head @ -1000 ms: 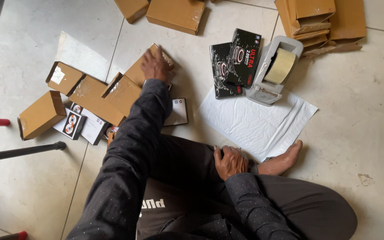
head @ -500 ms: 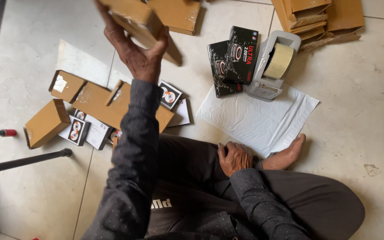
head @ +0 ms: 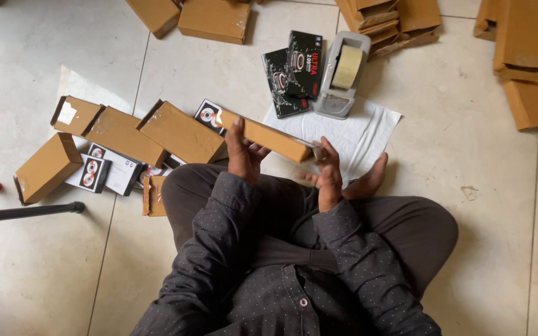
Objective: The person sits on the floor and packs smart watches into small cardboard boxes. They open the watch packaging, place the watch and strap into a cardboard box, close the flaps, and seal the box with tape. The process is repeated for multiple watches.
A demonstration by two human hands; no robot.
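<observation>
The person is sitting cross-legged on the tiled floor (head: 481,186), holding a flat brown cardboard box (head: 266,135) above the knees. The left hand (head: 241,155) is gripping its left end, fingers curled over the top edge; the right hand (head: 327,171) is pinching its right end. The box is tilting, left end farther away, showing plain brown faces and a narrow side edge.

To the right of the right hand, bare tile is lying open. Just beyond that hand a white sheet (head: 359,134) is lying flat, with a grey tape dispenser (head: 342,74) and two black cartons (head: 294,73) at its far edge. Left of the left hand, closed brown boxes (head: 119,132) are crowding together, small printed cartons (head: 94,171) poking out beneath them. More flattened cardboard (head: 524,56) is lying far right.
</observation>
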